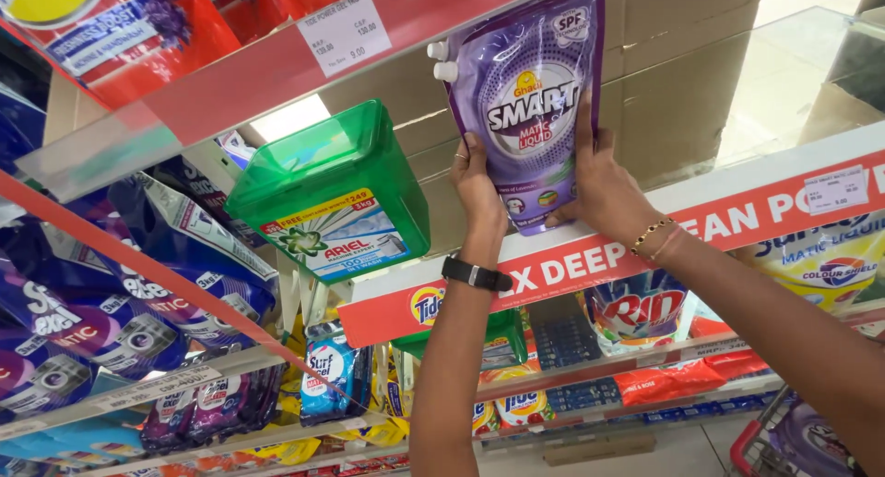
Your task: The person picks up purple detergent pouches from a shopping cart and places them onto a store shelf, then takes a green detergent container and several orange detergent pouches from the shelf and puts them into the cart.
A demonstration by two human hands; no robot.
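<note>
A purple liquid-detergent pouch (530,99) with white spout caps at its upper left stands upright on the glass top shelf (784,81). My left hand (477,184), with a ring and a black wrist band below it, grips the pouch's left lower edge. On the opposite side my right hand (604,184), wearing a gold bracelet, holds the pouch's lower right. Both arms reach up from below.
A green lidded detergent tub (336,196) sits just left of the pouch. Brown cartons (682,62) stand behind. A red shelf-edge strip (737,223) runs under the hands. Lower shelves hold blue and purple pouches (111,320). A red trolley handle (751,445) shows at bottom right.
</note>
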